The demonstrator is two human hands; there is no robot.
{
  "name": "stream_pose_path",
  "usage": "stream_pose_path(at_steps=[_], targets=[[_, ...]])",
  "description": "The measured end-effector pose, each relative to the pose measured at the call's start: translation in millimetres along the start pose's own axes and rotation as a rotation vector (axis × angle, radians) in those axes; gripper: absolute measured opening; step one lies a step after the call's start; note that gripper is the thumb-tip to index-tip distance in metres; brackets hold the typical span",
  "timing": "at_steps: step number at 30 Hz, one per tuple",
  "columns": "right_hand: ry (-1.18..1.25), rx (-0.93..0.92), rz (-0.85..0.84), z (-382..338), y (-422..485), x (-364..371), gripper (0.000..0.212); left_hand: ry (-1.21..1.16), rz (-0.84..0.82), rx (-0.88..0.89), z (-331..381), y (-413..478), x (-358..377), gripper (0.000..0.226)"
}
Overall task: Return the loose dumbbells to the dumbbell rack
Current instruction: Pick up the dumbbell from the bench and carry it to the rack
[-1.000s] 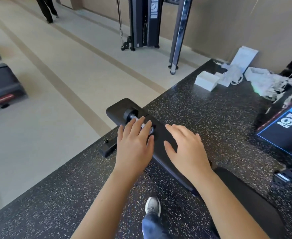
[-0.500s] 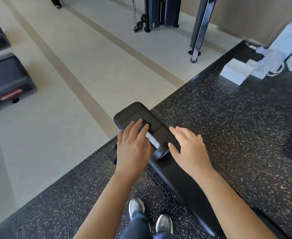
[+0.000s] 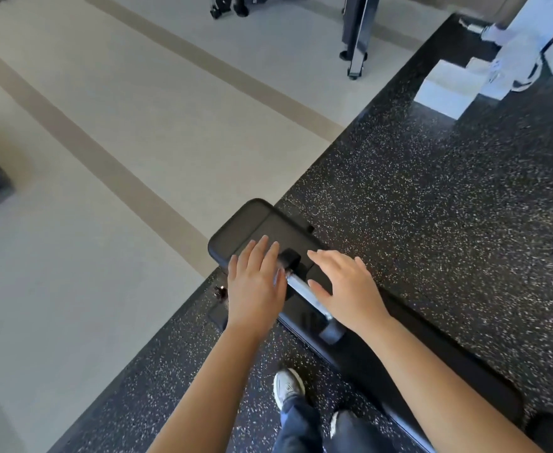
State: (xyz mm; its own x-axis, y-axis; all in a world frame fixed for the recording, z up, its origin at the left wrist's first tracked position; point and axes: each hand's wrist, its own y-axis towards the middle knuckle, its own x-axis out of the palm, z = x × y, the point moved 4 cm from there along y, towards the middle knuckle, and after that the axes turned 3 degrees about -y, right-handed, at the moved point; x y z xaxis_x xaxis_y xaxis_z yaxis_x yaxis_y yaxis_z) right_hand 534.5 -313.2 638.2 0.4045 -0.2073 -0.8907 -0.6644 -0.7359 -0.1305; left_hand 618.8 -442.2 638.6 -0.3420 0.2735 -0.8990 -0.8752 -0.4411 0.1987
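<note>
A small dumbbell (image 3: 302, 291) with black ends and a silver handle lies on the padded black bench (image 3: 252, 223). Its far end sits between my two hands; its near end shows just below my right wrist. My left hand (image 3: 255, 282) hovers palm down over the left of the dumbbell, fingers spread. My right hand (image 3: 347, 287) is palm down over the handle's right side, fingers apart. Neither hand is closed around the dumbbell. No dumbbell rack is in view.
The bench stands on black speckled rubber flooring (image 3: 448, 197), next to beige floor (image 3: 105, 109) on the left. A machine leg (image 3: 356, 44) rises at the top. White boxes (image 3: 445, 86) and bags lie at the top right. My shoes (image 3: 288, 387) are below.
The view has tilted down and moved closer. Both hands have come nearer the dumbbell; the right hand has shifted left over the handle, while the left has slid off its far end.
</note>
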Motion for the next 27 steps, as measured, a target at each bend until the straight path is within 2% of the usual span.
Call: stream_pose_path(at_steps=[8,14,23,27], targets=[[-0.042,0.058,-0.155,28,45,69,0.048,-0.016,-0.141,-0.002,-43,15,64,0.039],[-0.041,0.077,-0.281,53,64,115,0.05,-0.045,-0.156,-0.111,-68,12,104,0.04],[0.045,0.076,-0.326,84,75,168,0.052,-0.12,-0.166,-0.2,-80,2,152,0.042],[0.205,0.091,-0.386,96,74,191,0.059,-0.147,-0.177,-0.238,-85,0,173,0.043]])
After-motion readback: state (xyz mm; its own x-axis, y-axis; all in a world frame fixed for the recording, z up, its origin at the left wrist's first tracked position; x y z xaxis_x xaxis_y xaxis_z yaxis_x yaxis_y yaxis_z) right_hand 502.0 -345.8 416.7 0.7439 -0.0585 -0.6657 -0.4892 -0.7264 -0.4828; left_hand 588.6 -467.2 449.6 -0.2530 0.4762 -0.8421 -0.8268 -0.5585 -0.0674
